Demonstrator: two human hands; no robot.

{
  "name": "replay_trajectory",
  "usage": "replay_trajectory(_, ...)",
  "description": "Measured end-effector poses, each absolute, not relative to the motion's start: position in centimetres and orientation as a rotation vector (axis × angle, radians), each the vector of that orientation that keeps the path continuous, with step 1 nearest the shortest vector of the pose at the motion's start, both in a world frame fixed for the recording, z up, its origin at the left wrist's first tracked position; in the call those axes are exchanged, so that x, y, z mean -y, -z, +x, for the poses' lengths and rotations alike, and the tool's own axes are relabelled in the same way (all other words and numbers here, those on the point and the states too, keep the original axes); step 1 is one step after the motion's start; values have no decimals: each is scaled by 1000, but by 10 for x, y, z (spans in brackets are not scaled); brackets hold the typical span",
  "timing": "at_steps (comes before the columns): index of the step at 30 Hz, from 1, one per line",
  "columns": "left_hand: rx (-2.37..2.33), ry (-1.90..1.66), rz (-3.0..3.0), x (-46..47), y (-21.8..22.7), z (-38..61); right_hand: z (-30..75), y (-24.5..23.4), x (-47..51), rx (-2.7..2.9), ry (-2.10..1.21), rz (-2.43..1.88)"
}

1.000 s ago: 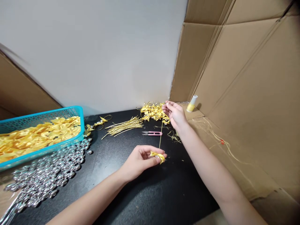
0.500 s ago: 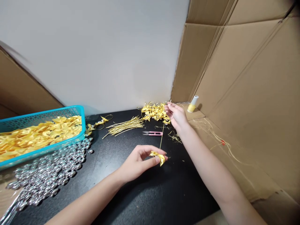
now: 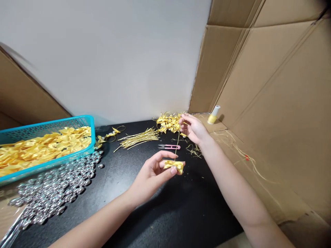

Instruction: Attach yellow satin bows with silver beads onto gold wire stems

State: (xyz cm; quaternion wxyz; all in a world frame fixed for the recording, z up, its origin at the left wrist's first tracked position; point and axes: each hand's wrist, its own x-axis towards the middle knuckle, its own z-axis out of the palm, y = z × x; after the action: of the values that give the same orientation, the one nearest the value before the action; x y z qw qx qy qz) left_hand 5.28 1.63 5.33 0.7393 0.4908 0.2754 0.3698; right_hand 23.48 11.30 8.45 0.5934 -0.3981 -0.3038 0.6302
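Observation:
My left hand point(image 3: 152, 174) pinches a small yellow satin bow point(image 3: 175, 166) with a silver bead under it, a little above the black tabletop point(image 3: 165, 213). A thin gold wire point(image 3: 177, 143) runs up from the bow to my right hand point(image 3: 192, 128), whose fingertips are closed on its upper end. Behind my right hand lies a heap of finished yellow bows point(image 3: 168, 122). Pink thread snips point(image 3: 169, 146) lie on the table between my hands.
A teal basket point(image 3: 49, 125) full of yellow bows stands at the left, with several silver beads point(image 3: 51, 189) spread before it. A bundle of gold wires point(image 3: 138, 137) lies mid-table. Cardboard walls point(image 3: 271, 86) close the right side; a small yellow bottle point(image 3: 213, 114) stands there.
My left hand has lifted the bow slightly and turned it to face up. My right hand has drawn back a little toward me with the wire end.

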Motion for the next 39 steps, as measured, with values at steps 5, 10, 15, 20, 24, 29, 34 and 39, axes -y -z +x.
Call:
replay_trajectory(5, -637, -844, 1154, -17, -53, 51, 244, -94, -108, 726, -1416, -889)
replay_trajectory(10, -687, -879, 1216, -17, -51, 50, 250, -100, -107, 694, -1422, -830)
replay_trajectory(15, -711, -897, 1398, -16, -50, 49, 254, -101, -111, 574, -1349, -810)
replay_trajectory(20, -754, -891, 1865, -15, -51, 46, 256, -99, -113, 656, -1376, -800)
replay_trajectory(24, -643, -863, 2353, -18, -49, 45, 254, -98, -113, 702, -1349, -811)
replay_trajectory(29, -498, -908, 2500, -28, -39, 44, 251, -97, -114, 680, -1263, -824)
replay_trajectory(34, -455, -840, 2712, -33, -35, 44, 246, -90, -118, 684, -1244, -852)
replay_trajectory(39, -536, -626, 3103, -26, -23, 40, 235, -74, -122, 687, -1325, -922)
